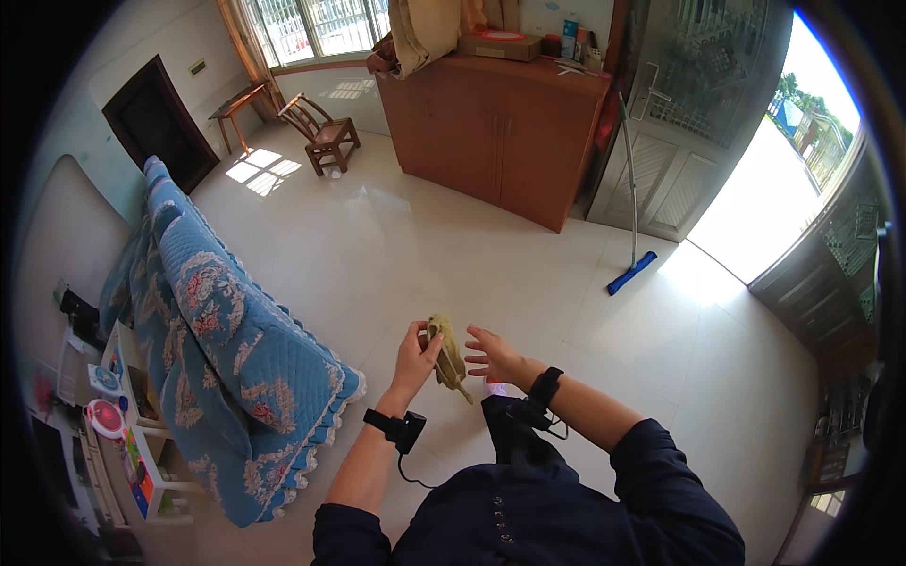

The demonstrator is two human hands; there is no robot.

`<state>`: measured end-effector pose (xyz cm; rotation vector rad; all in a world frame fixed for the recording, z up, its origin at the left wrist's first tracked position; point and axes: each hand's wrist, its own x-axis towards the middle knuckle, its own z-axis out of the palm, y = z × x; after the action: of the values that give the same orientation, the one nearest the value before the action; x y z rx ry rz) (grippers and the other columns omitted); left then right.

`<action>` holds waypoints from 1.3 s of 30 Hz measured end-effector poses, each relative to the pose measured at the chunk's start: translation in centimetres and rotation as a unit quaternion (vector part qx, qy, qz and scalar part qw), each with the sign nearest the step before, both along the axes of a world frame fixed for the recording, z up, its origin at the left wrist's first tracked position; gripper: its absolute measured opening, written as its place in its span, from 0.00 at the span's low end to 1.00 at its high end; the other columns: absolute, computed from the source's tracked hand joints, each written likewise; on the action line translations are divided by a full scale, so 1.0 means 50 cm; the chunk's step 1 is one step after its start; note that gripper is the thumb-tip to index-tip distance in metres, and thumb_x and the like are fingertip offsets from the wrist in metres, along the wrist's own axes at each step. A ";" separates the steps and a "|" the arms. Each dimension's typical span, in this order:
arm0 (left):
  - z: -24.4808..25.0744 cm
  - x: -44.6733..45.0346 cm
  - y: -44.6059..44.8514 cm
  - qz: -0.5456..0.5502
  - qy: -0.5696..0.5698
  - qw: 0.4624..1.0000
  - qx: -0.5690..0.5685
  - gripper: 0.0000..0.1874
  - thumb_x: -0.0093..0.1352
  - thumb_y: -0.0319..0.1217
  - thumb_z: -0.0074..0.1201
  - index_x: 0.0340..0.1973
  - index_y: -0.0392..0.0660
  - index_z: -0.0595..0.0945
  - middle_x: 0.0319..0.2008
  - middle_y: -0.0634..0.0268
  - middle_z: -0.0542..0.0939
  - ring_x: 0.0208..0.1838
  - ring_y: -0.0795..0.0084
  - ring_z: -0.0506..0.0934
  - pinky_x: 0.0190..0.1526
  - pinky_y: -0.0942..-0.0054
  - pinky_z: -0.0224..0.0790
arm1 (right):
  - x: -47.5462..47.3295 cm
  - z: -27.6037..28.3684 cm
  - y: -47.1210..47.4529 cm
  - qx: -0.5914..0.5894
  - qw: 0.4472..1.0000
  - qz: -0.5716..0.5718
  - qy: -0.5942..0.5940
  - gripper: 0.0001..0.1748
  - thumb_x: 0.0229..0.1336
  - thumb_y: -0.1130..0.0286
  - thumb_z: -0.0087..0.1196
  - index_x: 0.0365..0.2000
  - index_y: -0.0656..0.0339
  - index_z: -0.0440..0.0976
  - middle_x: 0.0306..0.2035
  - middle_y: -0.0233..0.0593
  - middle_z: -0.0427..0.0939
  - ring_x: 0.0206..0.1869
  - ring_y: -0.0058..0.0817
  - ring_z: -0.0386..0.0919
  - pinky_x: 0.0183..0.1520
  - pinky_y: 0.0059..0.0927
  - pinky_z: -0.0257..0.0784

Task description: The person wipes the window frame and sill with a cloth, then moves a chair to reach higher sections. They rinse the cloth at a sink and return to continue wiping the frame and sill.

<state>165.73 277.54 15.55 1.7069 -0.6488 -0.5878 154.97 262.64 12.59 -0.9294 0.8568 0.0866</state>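
Note:
A limp, fuzzy olive-yellow item (449,357), perhaps a cloth or a soft toy, hangs in front of me over the tiled floor. My left hand (416,354) grips its upper part between thumb and fingers. A narrow end of it dangles down to the right. Just right of the item is my right hand (493,354), fingers spread, with nothing in it; a small gap parts it from the item. Each wrist wears a black strap with a small device. Below my right hand, a pink and white shoe tip shows on the floor.
On the left stands a sofa under a blue floral quilted cover (262,354), beside white shelves (159,453). A brown cabinet (488,134) and a small wooden chair (329,134) are ahead. A mop with a blue head (632,273) leans near the open door (679,141).

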 end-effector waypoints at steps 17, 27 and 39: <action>-0.032 0.903 -0.340 0.021 0.575 0.717 -0.392 0.21 0.74 0.42 0.39 0.53 0.40 0.73 0.41 0.57 0.80 0.43 0.65 0.79 0.48 0.69 0.74 | 1.013 -0.023 -0.320 0.448 0.875 0.070 -0.170 0.19 0.64 0.52 0.41 0.40 0.53 0.73 0.35 0.29 0.79 0.34 0.21 0.79 0.44 0.27 0.77; 0.006 1.560 -0.449 -0.012 0.514 0.805 -0.296 0.22 0.74 0.40 0.40 0.58 0.40 0.68 0.51 0.54 0.75 0.51 0.64 0.76 0.51 0.69 0.72 | 1.664 -0.023 -0.476 0.468 0.849 0.114 -0.217 0.21 0.67 0.52 0.34 0.45 0.53 0.71 0.42 0.33 0.77 0.41 0.27 0.76 0.48 0.35 0.75; 0.011 2.332 -0.704 0.057 0.394 0.900 -0.176 0.17 0.72 0.32 0.44 0.54 0.40 0.69 0.44 0.57 0.77 0.45 0.67 0.78 0.48 0.71 0.74 | 2.414 -0.066 -0.754 0.397 0.881 0.052 -0.251 0.29 0.64 0.46 0.36 0.52 0.57 0.69 0.51 0.40 0.74 0.50 0.34 0.74 0.53 0.40 0.71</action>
<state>282.32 242.32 16.08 1.0235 -0.0555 -0.9377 275.68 224.96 9.28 -0.1885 0.2241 0.2569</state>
